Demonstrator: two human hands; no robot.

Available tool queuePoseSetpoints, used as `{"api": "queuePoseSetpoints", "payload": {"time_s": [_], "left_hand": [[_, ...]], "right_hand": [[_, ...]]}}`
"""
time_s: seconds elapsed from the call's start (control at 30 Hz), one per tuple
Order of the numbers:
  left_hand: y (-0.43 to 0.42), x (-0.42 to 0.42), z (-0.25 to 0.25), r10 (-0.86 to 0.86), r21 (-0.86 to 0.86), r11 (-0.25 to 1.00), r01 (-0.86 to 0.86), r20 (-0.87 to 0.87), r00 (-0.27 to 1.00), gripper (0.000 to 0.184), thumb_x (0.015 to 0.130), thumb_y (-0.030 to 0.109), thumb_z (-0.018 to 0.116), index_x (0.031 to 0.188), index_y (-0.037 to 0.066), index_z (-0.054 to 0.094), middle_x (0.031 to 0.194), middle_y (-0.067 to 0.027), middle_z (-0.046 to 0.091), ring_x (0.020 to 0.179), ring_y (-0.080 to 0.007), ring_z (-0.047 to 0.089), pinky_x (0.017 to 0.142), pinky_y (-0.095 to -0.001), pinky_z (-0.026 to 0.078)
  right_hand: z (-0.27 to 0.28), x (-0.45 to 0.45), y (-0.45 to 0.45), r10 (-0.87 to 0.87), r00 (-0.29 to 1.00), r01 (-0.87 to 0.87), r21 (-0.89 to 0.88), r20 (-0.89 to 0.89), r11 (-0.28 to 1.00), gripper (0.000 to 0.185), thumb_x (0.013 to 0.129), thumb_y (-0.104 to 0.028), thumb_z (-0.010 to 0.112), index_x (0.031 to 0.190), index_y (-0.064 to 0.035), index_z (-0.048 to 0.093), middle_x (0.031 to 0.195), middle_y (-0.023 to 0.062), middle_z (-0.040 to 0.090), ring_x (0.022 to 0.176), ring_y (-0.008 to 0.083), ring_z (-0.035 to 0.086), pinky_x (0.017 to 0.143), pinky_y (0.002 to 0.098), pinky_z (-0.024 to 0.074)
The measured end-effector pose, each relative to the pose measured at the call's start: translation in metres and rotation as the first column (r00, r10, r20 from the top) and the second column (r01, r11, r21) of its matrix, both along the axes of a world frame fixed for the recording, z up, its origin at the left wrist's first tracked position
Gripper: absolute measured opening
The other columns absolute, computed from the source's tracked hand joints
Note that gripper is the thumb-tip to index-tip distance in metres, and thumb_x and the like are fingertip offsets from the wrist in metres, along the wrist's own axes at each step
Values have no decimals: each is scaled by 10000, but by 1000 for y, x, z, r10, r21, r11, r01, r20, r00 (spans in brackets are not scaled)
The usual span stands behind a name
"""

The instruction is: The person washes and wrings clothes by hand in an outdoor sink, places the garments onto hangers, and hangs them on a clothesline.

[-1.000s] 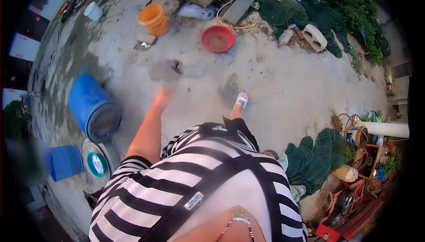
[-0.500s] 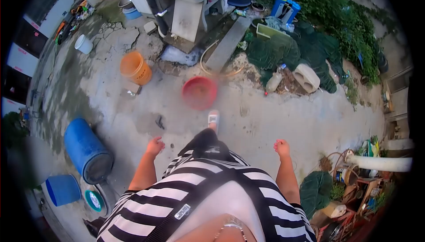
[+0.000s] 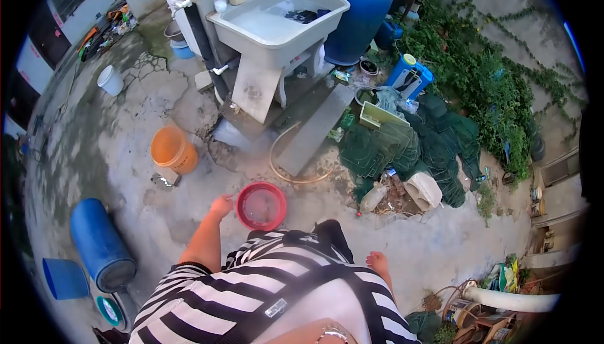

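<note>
My left hand [image 3: 220, 207] hangs in the air just left of a red plastic basin [image 3: 280, 206], its fingers loosely bent with a fingertip sticking out toward the rim. Nothing shows in that hand, and a narrow gap separates it from the basin in view. The round basin sits on the concrete in front of my body; its inside looks wet. My right hand [image 3: 377, 262] is low beside my right hip, fingers curled in, holding nothing that I can see. Both feet are hidden behind my striped top.
Ahead stands a grey sink [image 3: 277, 45] with water and dark cloth inside. An orange bucket [image 3: 181, 155] is to the left, near blue barrels [image 3: 100, 240]. A stone slab [image 3: 314, 131], a hose [image 3: 272, 155] and green netting [image 3: 377, 152] lie ahead right.
I have moved forward, and the view has tilted up toward the sink. The basin is now close to my body. My left hand is nearer to it; my right hand has drawn back.
</note>
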State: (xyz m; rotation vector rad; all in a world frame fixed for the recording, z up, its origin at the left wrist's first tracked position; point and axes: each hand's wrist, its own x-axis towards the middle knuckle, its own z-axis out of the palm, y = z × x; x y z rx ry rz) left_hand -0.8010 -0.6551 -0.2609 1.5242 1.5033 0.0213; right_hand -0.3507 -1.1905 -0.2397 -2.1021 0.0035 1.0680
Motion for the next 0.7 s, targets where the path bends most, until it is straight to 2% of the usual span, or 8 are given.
{"api": "queuePoseSetpoints", "payload": {"time_s": [0.17, 0.2, 0.23, 0.27, 0.37, 0.47, 0.57, 0.7], "left_hand": [[72, 126, 7, 74, 23, 997, -76, 75, 994, 405, 924, 143, 554, 1312, 57, 634, 960, -129, 763, 840, -220, 733, 805, -345, 567], [75, 145, 11, 58, 31, 998, -59, 37, 998, 410, 926, 146, 555, 1319, 55, 629, 962, -132, 762, 844, -220, 734, 803, -344, 568], [81, 165, 12, 49, 48, 998, -49, 5, 999, 415, 928, 149, 556, 1325, 52, 624, 965, -135, 762, 849, -221, 734, 802, -343, 570], [84, 185, 15, 44, 63, 997, -42, -30, 999, 420, 930, 152, 557, 1332, 49, 620, 968, -138, 761, 853, -221, 735, 800, -342, 572], [82, 233, 46, 86, -81, 992, -93, -78, 993, 412, 927, 144, 581, 1326, 57, 638, 934, -132, 750, 860, -191, 717, 794, -331, 562], [105, 283, 74, 66, 35, 998, -61, -166, 984, 422, 915, 150, 594, 1326, 67, 646, 941, -136, 753, 881, -192, 723, 822, -329, 560], [145, 336, 82, 329, 169, 921, -350, 140, 934, 325, 949, 110, 587, 1252, 36, 678, 859, -86, 722, 795, -146, 683, 765, -307, 553], [232, 401, 117, 367, 264, 806, -529, 478, 798, 296, 1000, 172, 609, 1270, 69, 674, 905, -71, 711, 820, -135, 655, 820, -295, 531]], "right_hand": [[-3, 84, 45, 14, 999, -16, -59, -35, 998, 202, 977, -166, 544, 1099, -59, 664, 852, 70, 700, 733, 178, 688, 594, 320, 537], [-72, 122, 27, 433, 899, -422, -135, 69, 897, 187, 979, -176, 543, 1051, -65, 674, 839, 70, 700, 729, 176, 688, 594, 326, 538], [-136, 159, 12, 803, 548, -730, -334, 234, 596, 186, 982, -186, 541, 1002, -72, 685, 827, 70, 699, 724, 175, 688, 594, 331, 538], [-192, 194, 0, 914, 166, -791, -503, 369, 347, 199, 984, -196, 539, 953, -78, 696, 814, 71, 698, 720, 173, 688, 595, 336, 539], [-189, 282, 71, 848, 67, -832, -439, 526, 338, 263, 973, -232, 548, 798, -83, 679, 768, 73, 692, 688, 179, 686, 580, 357, 536], [12, 345, 239, 383, 917, -381, -43, 111, 924, 226, 951, -212, 573, 812, -65, 674, 728, 75, 679, 651, 190, 667, 559, 363, 519], [-71, 470, 294, 314, 948, -317, 72, 54, 946, 132, 975, -182, 609, 990, -77, 687, 803, 67, 693, 635, 171, 636, 561, 314, 526], [-52, 552, 442, 204, 979, -206, 97, 25, 974, 172, 1006, -190, 564, 1102, -74, 646, 794, 62, 681, 613, 173, 624, 538, 301, 532]]}}
